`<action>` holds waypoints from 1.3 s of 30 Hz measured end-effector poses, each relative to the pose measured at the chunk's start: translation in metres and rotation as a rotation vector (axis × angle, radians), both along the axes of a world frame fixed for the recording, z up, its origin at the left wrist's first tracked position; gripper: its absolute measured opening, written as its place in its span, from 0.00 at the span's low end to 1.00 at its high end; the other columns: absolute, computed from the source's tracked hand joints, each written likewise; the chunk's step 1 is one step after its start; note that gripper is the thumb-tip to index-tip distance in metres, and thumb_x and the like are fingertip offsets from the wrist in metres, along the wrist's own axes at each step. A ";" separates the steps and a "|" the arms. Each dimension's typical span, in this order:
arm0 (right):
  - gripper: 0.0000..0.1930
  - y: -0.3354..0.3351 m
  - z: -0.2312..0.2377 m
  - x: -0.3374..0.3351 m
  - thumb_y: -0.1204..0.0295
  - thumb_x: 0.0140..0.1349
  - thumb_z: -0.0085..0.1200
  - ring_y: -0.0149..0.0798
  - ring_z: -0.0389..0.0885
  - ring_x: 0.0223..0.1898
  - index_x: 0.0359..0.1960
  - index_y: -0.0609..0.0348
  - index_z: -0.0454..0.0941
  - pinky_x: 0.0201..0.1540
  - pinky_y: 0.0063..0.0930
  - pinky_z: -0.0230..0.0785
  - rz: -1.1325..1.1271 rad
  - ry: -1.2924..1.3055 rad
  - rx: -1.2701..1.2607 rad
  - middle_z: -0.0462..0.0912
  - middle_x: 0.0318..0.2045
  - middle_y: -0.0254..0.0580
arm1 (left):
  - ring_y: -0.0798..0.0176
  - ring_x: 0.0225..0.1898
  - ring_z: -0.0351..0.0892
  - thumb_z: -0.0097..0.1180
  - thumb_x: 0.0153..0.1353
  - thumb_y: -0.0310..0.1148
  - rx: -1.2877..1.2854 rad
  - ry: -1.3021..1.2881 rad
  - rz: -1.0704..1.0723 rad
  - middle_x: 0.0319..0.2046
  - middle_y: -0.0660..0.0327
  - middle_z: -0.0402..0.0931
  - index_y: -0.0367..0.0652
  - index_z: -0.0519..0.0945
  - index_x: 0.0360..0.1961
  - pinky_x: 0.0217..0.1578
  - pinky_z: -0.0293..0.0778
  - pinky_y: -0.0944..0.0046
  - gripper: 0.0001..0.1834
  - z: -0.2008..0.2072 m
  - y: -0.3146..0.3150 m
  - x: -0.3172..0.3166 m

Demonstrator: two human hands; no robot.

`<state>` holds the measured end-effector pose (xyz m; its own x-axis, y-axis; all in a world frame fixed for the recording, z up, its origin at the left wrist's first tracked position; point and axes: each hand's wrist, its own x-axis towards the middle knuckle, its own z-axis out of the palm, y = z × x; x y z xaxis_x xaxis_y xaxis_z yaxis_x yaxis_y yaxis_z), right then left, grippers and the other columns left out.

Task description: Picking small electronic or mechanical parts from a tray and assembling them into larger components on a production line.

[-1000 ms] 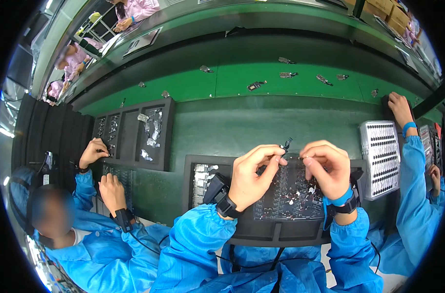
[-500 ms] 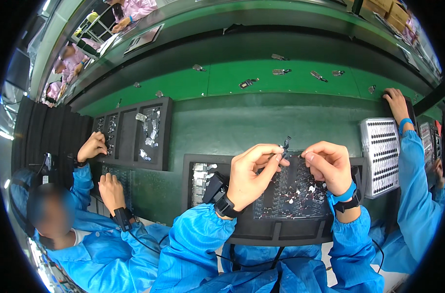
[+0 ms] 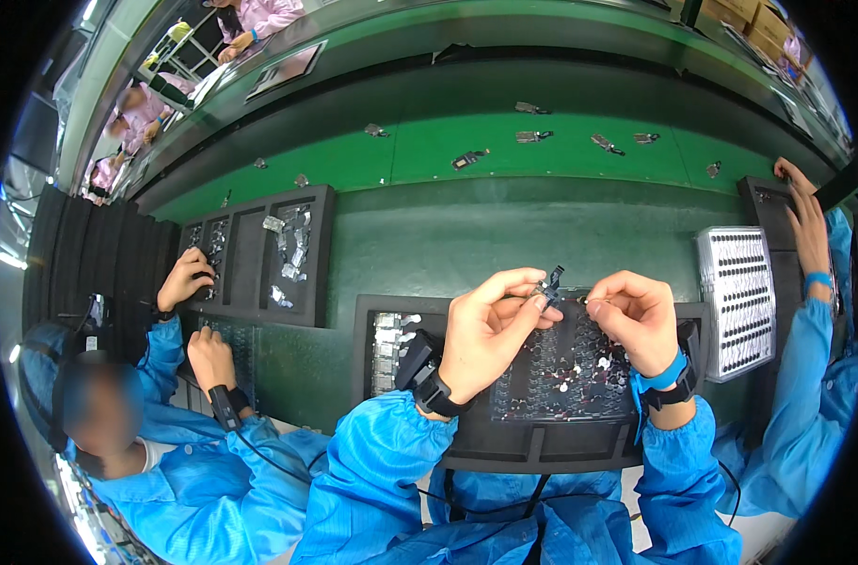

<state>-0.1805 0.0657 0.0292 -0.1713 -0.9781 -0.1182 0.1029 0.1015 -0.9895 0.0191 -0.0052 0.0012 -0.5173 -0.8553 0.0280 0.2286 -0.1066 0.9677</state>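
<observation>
Head view, the only feed I have at my remote post.

Item: left hand (image 3: 490, 325), thumb and fingers pinching a small electronic module (image 3: 550, 285) with a dark tail, held above the foam tray.
Item: right hand (image 3: 640, 318), thumb and index fingertips drawn together just beside the module; I cannot tell whether a part sits between them.
Item: black foam tray (image 3: 485, 449), on the green desk (image 3: 419, 226), beneath both hands; silver modules (image 3: 388, 350) in its left compartment.
Item: clear plastic insert (image 3: 562, 409), in the foam tray, crowded with tiny dark and white parts.
Item: blue wristband (image 3: 662, 374), right wrist, low over the insert's edge.

Hazards, my judgement:
1. Slip: the module is gripped by little of its body; a roll of the thumb could drop it among the tiny parts, where I would struggle to pick it out.
2. Crease: fingertip pressure on the tail, if it is flexible, could kink it.
3. Knock: the right fingertips are close enough to jolt the module askew.
4. Sweep: a lowered wristband could drag loose parts out of place.
</observation>
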 end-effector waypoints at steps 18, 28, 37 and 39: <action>0.03 0.000 -0.010 0.011 0.79 0.57 0.63 0.17 0.66 0.16 0.28 0.64 0.82 0.20 0.18 0.56 -0.009 0.398 -0.056 0.77 0.19 0.28 | 0.66 0.32 0.83 0.64 0.61 0.20 -0.565 -0.319 0.077 0.36 0.56 0.86 0.39 0.86 0.44 0.33 0.77 0.67 0.11 0.003 0.004 0.003; 0.03 0.000 -0.015 0.009 0.78 0.58 0.63 0.17 0.67 0.17 0.29 0.63 0.82 0.20 0.19 0.56 -0.004 0.367 -0.058 0.77 0.20 0.28 | 0.65 0.30 0.82 0.64 0.61 0.20 -0.566 -0.328 0.053 0.35 0.57 0.86 0.38 0.86 0.44 0.33 0.76 0.67 0.10 0.004 0.005 0.002; 0.02 -0.003 -0.014 0.010 0.79 0.57 0.63 0.18 0.68 0.17 0.30 0.62 0.82 0.20 0.19 0.57 0.026 0.371 -0.068 0.78 0.21 0.30 | 0.66 0.31 0.84 0.65 0.61 0.21 -0.546 -0.343 0.047 0.36 0.56 0.86 0.38 0.86 0.44 0.33 0.77 0.68 0.10 0.003 0.004 0.002; 0.02 -0.004 -0.013 0.010 0.79 0.57 0.63 0.19 0.68 0.17 0.30 0.62 0.82 0.21 0.19 0.57 0.034 0.377 -0.074 0.78 0.21 0.31 | 0.65 0.32 0.84 0.65 0.61 0.21 -0.550 -0.344 0.041 0.36 0.56 0.87 0.38 0.86 0.44 0.33 0.77 0.68 0.10 0.002 0.004 0.003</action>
